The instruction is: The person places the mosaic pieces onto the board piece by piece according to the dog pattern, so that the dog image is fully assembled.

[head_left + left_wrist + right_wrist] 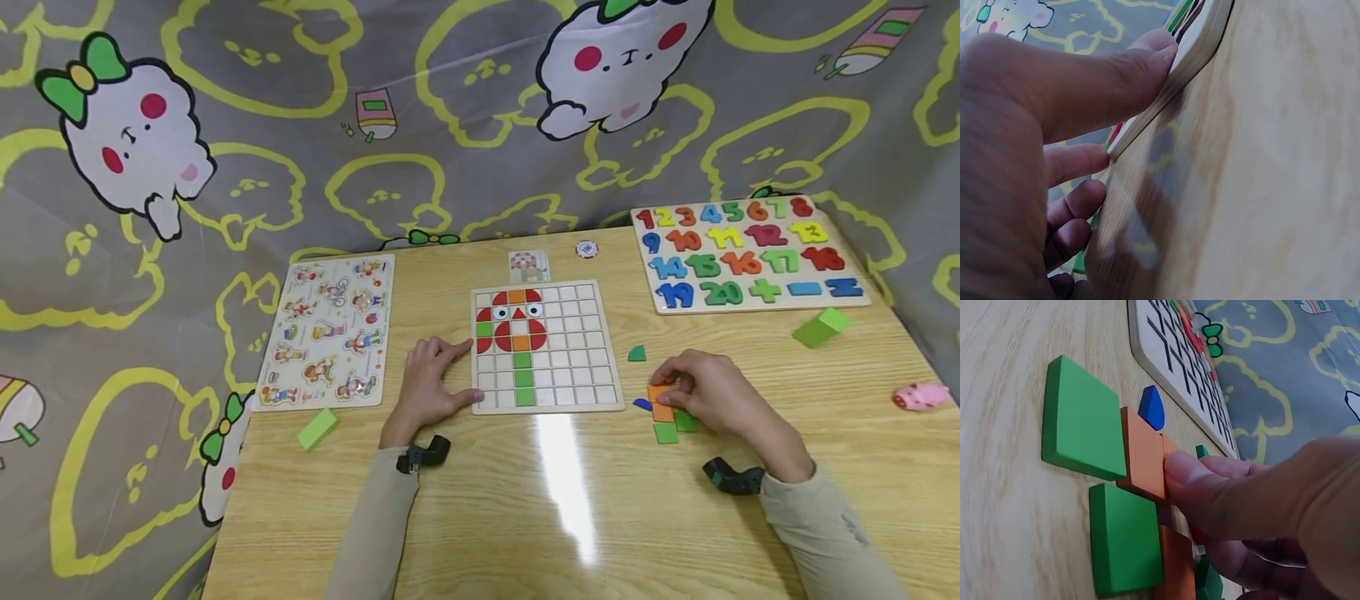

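Note:
A white grid board [573, 392] in a wooden frame lies mid-table. Red, orange, green and eye-marked tiles form a figure at its left. My left hand [429, 379] is beside the board's left edge, thumb and index finger spread apart and touching it; in the left wrist view the thumb [1129, 81] rests on the rim. Right of the board, my right hand [705, 387] pinches an orange square tile [658, 392] between thumb and index finger. Around it lie another orange tile [1144, 456], green square tiles [1082, 419] and a blue piece [1152, 408]. The fingers partly hide the pile.
A green quarter-round piece [637, 354] lies near the board. Behind are a picture card [528, 266] and a round chip [587, 249]. A picture puzzle [326, 333] is left, a number puzzle [750, 254] back right. Green blocks [318, 429] and a pink pig [921, 396] lie outward.

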`<state>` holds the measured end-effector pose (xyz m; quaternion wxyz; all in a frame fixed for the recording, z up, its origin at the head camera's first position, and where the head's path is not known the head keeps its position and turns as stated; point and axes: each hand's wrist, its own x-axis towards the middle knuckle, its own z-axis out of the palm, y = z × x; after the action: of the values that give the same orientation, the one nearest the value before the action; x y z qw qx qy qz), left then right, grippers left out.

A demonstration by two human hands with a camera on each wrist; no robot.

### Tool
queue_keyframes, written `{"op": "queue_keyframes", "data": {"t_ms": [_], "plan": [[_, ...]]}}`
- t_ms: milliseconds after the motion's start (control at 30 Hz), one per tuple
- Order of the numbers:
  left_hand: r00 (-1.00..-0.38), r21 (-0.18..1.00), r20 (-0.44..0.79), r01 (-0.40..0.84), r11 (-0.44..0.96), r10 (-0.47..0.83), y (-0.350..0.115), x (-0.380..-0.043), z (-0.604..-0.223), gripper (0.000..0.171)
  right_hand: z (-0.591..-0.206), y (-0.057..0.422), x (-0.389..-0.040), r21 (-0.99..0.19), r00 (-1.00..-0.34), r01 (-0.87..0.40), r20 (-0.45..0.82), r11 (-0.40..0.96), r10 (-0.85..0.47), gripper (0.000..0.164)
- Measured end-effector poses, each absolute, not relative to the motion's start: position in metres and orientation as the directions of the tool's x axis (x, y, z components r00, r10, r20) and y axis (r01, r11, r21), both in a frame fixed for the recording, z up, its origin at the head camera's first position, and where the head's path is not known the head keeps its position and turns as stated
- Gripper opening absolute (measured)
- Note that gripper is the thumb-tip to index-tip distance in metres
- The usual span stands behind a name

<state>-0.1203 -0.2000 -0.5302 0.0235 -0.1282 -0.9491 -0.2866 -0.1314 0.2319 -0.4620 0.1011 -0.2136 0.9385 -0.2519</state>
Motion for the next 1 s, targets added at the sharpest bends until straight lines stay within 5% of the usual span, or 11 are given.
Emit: {"op": "queue_keyframes", "data": {"t_ms": [333, 1000], "plan": [[-0.964, 0.537, 0.139, 0.267, 0.8, 0.228, -0.201, -0.119, -0.53, 0.085, -0.466, 0.229, -0.135, -0.514, -0.882, -0.364, -0.079, 0.777, -0.465, 0.028], [-0.967, 0.541, 0.126, 0.255, 0.801, 0.223, -0.201, -0.12, -0.533, 0.085, -0.46, 0.23, -0.147, -0.634, -0.877, -0.292, -0.12, 0.716, -0.465, 0.015]]}}
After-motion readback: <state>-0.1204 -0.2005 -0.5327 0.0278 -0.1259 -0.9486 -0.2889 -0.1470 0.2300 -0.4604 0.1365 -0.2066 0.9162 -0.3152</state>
